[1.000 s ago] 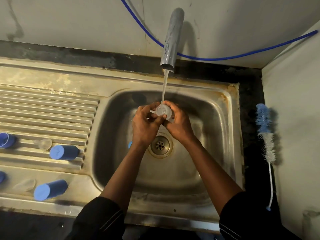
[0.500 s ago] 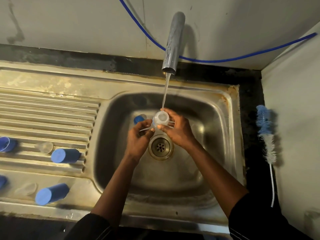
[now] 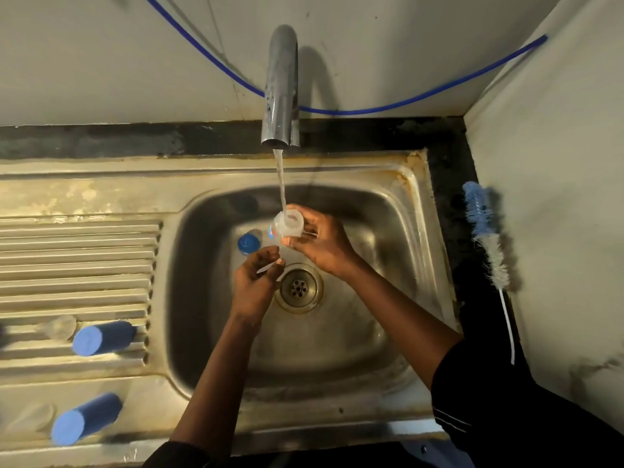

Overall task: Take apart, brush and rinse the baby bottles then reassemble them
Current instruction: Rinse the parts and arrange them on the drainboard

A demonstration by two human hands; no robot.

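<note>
The right hand (image 3: 324,246) holds the clear bottle (image 3: 288,228) over the sink (image 3: 418,238), with fingers and thumb wrapped tight round its neck; the bottle's open mouth points up, and water (image 3: 281,184) from the tap (image 3: 280,86) runs right into it. The left hand (image 3: 255,282) is just below, above the drain (image 3: 299,288); its fingers are curled and pinch the low end of the bottle, though that part is clear and hard to see. A small blue cap (image 3: 249,243) lies in the sink just left of the bottle. On the ribbed side of the sink lie two blue covers, one higher (image 3: 103,337) and one lower (image 3: 86,418); beside each is a see-through teat (image 3: 59,327), blurry. The bottle brush (image 3: 486,238) lies on the dark ledge at the right, well apart from the hands; a blue hose (image 3: 371,109) hangs on the wall behind the tap.
</note>
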